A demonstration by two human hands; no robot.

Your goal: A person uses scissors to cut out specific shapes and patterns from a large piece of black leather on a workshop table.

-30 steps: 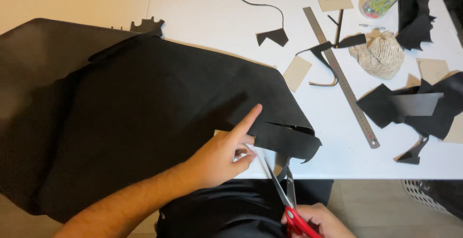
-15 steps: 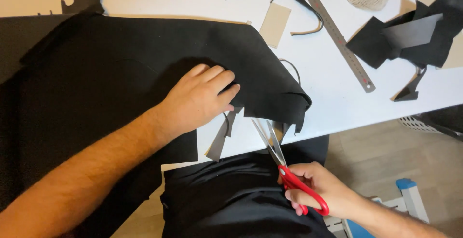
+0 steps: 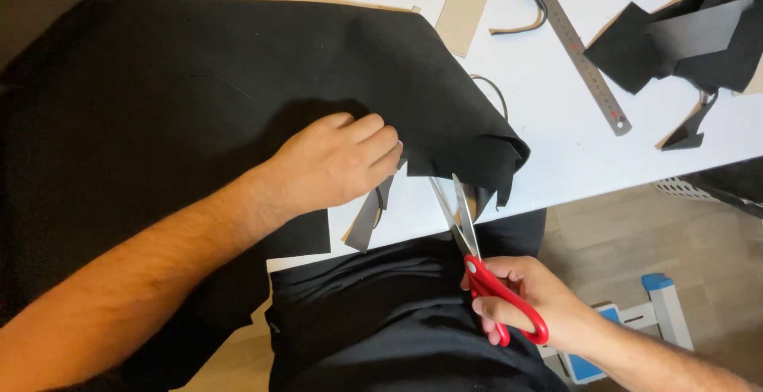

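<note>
Right hand [image 3: 528, 304]: fingers closed through the handles of red-handled steel scissors [image 3: 477, 249], blades slightly parted at the near edge of the large black leather sheet [image 3: 199, 90]. Left hand [image 3: 338, 161]: fingers together, pressing flat on the sheet. Beyond the sheet: long metal ruler [image 3: 576, 50], black offcuts [image 3: 683, 38].

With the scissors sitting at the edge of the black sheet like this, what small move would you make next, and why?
Probably close the scissors for a short snip. Their blades stand slightly apart at the black sheet's ragged lower edge, the right hand grips the red handles, and the left hand lies flat on the sheet just beside the blades, pinning it to the white table.
</note>
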